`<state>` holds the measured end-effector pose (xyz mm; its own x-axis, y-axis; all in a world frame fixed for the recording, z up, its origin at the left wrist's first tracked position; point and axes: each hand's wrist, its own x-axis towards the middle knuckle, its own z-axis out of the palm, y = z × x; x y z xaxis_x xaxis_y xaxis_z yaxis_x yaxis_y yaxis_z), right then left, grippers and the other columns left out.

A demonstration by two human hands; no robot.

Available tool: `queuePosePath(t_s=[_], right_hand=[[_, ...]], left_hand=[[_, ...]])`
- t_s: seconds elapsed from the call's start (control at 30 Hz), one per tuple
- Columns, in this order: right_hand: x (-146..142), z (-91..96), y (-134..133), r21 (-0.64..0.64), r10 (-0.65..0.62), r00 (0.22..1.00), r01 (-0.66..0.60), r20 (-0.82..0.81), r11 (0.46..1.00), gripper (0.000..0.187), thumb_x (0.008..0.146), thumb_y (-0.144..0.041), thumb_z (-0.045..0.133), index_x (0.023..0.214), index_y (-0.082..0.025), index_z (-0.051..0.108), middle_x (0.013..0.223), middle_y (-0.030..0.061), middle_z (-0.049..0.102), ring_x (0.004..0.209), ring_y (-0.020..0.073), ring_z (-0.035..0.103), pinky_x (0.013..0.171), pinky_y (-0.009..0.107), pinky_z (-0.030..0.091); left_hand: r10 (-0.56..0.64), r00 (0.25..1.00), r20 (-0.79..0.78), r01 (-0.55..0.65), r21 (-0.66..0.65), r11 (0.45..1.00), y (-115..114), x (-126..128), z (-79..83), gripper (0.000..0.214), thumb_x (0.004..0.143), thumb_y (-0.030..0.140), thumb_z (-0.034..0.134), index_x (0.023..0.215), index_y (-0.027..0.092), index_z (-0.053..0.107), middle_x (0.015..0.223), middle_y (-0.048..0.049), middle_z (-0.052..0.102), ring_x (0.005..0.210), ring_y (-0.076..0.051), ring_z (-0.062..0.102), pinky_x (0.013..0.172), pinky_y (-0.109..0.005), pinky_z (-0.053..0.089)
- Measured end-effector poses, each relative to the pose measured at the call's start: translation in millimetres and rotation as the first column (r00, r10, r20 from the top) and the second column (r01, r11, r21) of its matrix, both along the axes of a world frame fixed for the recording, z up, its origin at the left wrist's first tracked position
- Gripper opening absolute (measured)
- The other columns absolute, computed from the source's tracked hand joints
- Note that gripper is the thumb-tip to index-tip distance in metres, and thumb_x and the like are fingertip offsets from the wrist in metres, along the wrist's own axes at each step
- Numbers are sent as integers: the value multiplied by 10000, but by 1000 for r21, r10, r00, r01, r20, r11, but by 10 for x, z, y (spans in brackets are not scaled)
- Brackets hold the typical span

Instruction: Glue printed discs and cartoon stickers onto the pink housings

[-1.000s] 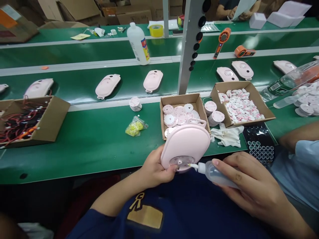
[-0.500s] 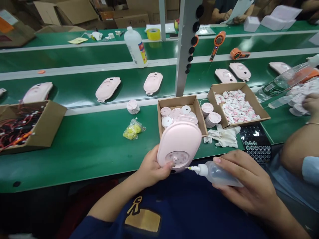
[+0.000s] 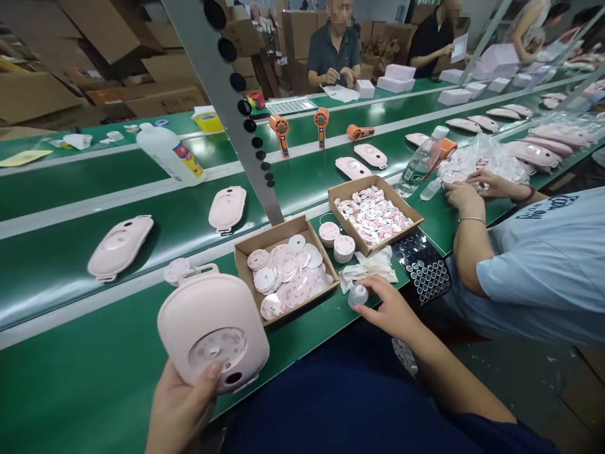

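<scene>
My left hand (image 3: 182,403) grips a pink rounded plastic case (image 3: 212,325) from below, thumb pressed on its round patterned disc. The case is held upright over the near edge of the green table (image 3: 94,372). My right hand (image 3: 390,309) rests on the table to the right, fingers closed round a small clear squeeze bottle (image 3: 358,295) standing beside a white cloth (image 3: 368,268). A cardboard box of round printed discs (image 3: 286,271) lies between my two hands.
Several pink cases lie on the green conveyor belt (image 3: 61,252) behind. A second box (image 3: 375,211) holds small pink-white pieces, with a black sheet of rings (image 3: 423,268) beside it. A slanted metal post (image 3: 236,120) crosses the middle. A co-worker's arm (image 3: 466,233) works at right.
The view swung left and up. My right hand took the squeeze bottle away from the case and set it on the table. My left hand still holds the case, now further left.
</scene>
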<state>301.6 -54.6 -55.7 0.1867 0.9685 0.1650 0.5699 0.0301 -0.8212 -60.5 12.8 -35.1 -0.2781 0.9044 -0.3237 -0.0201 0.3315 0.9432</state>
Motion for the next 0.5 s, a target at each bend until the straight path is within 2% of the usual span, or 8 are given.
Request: queuePosePath(t_s=[0.1,0.17,0.23,0.3,0.33,0.4,0.43,0.5], right_hand=[[-120,-102,106,-19,37,999,-37,-4,999,311,776,-223,695,1080,-219,630,1050,74,652,946,217,629,865,382,542],[-154,-128,136,-8,32,999,-32,0,999,399,780,-226,696,1167,-215,599,1129,96,636,1031,231,619,924,406,528],[-111,-62,114,-6,33,999,-33,1,999,580,764,-247,729,1306,-218,524,1156,98,621,1002,217,629,914,397,540],[40,108,79,-9,38,998,-37,45,999,675,782,-281,734,1393,-218,454,1079,73,631,870,184,638,825,365,568],[159,219,83,-1,39,994,-40,103,999,625,816,-295,707,1388,-218,469,1019,58,641,824,175,634,789,355,572],[455,441,190,41,19,966,-30,258,999,378,900,-285,609,1271,-213,590,946,54,667,834,185,643,793,365,563],[611,533,301,70,-5,943,-20,334,997,265,922,-264,573,1166,-205,658,949,68,687,883,201,655,825,382,556],[881,650,621,103,-60,925,23,376,994,178,917,-215,564,989,-176,723,992,106,714,941,234,669,858,416,545]], left_hand=[[-28,998,47,30,-51,998,7,78,12,654,403,343,926,959,203,611,846,-46,758,804,-294,721,684,-359,630],[-56,996,69,61,-73,995,12,104,0,647,401,343,936,938,198,606,830,-47,759,804,-294,724,682,-348,630],[-90,993,81,95,-69,993,14,111,-7,624,437,347,937,944,199,605,852,-43,762,809,-269,721,695,-317,622],[-115,991,69,120,-68,990,7,118,3,619,467,375,930,965,197,609,887,-51,765,823,-268,719,710,-321,618],[-118,992,51,121,-71,990,0,130,15,627,468,393,928,971,194,611,894,-57,764,825,-279,718,709,-335,618],[-106,994,16,107,-51,993,-18,188,54,644,472,437,921,983,193,615,900,-63,761,822,-291,715,697,-348,615],[-105,994,9,105,-31,994,-28,237,80,643,484,453,915,993,195,617,902,-60,759,820,-286,713,691,-339,611],[-119,992,33,119,10,993,-50,370,140,630,519,469,901,1012,200,616,902,-51,757,820,-270,710,683,-315,602]])
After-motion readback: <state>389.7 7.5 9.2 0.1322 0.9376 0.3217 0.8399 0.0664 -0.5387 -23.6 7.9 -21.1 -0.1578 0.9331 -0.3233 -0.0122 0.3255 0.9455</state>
